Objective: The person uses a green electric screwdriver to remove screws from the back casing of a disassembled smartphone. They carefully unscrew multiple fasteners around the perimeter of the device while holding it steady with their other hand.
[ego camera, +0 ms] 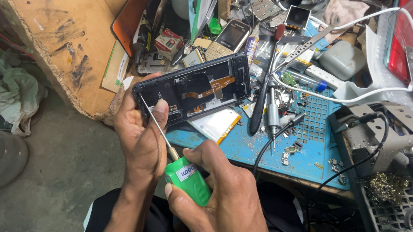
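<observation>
Disassembly looks midway: left hand [142,136] grips the opened phone [192,90], back already off, while right hand [220,198] clasps the green screwdriver [184,174], tip at its edge

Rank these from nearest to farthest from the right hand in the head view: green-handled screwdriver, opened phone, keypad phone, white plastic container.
1. green-handled screwdriver: gripped in the right hand.
2. opened phone: just above, held at its left end by the left hand.
3. keypad phone: farther up, at the bench's back.
4. white plastic container: far upper right.
</observation>
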